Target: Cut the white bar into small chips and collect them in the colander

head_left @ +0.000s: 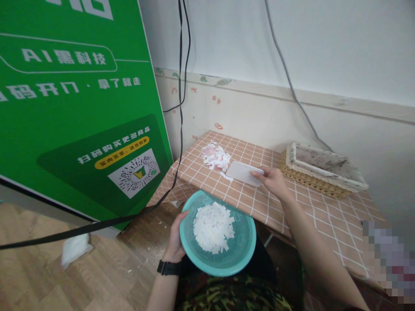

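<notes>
My left hand [177, 238] grips the left rim of a turquoise plastic colander [191, 250], which is held just below the table's front edge. Inside it lies a heap of white paper scraps [214, 227]. Over the table, my right hand [271, 181] is closed on the right end of a flat white rectangular card [242, 172]. The card's left edge is beside a pile of white and pinkish paper scraps [216, 156] on the tablecloth. A few scraps lie at the card's near left corner.
The brown checked tablecloth [311, 211] covers the table against the wall. A lined wicker basket [317, 179] stands at its back right. A black strap [180, 129] hangs in front of a green cabinet [81, 129]. A white bag-like item [76, 248] lies on the floor.
</notes>
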The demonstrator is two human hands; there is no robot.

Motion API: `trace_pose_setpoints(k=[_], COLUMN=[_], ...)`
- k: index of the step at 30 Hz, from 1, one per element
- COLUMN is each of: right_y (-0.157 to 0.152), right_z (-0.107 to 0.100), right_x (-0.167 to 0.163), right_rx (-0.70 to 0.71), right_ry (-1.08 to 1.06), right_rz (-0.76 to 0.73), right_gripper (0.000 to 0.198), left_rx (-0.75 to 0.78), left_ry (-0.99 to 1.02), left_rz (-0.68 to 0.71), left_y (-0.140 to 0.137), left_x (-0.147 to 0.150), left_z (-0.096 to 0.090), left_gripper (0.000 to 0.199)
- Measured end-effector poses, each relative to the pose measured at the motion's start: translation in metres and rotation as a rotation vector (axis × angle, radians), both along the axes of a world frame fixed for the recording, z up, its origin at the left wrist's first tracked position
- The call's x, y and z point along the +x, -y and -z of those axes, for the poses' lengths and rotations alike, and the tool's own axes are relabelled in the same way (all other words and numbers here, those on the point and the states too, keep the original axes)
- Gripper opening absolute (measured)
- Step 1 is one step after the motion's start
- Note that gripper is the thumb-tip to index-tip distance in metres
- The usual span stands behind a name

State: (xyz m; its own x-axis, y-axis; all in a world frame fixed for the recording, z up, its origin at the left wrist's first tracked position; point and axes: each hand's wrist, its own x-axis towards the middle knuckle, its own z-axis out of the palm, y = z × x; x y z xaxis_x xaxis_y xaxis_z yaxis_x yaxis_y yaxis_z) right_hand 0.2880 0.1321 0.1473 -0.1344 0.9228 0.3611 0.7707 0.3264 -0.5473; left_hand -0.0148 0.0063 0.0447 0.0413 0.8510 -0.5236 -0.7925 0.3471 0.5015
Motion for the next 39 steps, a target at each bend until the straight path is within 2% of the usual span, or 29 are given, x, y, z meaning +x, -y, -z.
trace_pose_setpoints(k=[5,10,19,22,25,27,32,39], right_y=[0.003,0.018,0.055,0.046,0.025,0.01,-0.013,-0.016], right_z=[0.004,0.009,-0.001,-0.001,0.001,0.001,0.004,0.0], right_x=[-0.003,-0.007,-0.017,-0.014,-0.009,-0.008,-0.014,-0.011], right_rx=[0.035,0.01,-0.152,-0.076,0.054,0.089,0.103,0.045], right_ry=[-0.011,-0.043,-0.064,-0.08,-0.077,-0.046,0.021,0.075], right_rz=[-0.008,-0.083,-0.228,-0.156,-0.044,-0.026,-0.046,-0.116], right_gripper=[0.041,0.037,0.031,0.032,0.033,0.033,0.037,0.035], left_rx=[-0.006,0.02,0.049,0.048,0.037,0.027,0.008,0.009], left_ry=[0.0,0.029,0.052,0.044,0.04,0.041,0.034,0.051], left_rz=[-0.002,0.001,-0.009,-0.004,-0.003,-0.006,-0.025,-0.023], left_y=[0.0,0.0,0.0,0.0,0.0,0.0,0.0,0.0], left_x=[-0.001,-0.002,-0.002,-0.003,-0.002,-0.002,-0.001,-0.002], left_z=[0.002,0.008,0.011,0.01,0.009,0.008,0.005,0.006], left_gripper=[0.016,0.021,0.021,0.021,0.022,0.021,0.018,0.017])
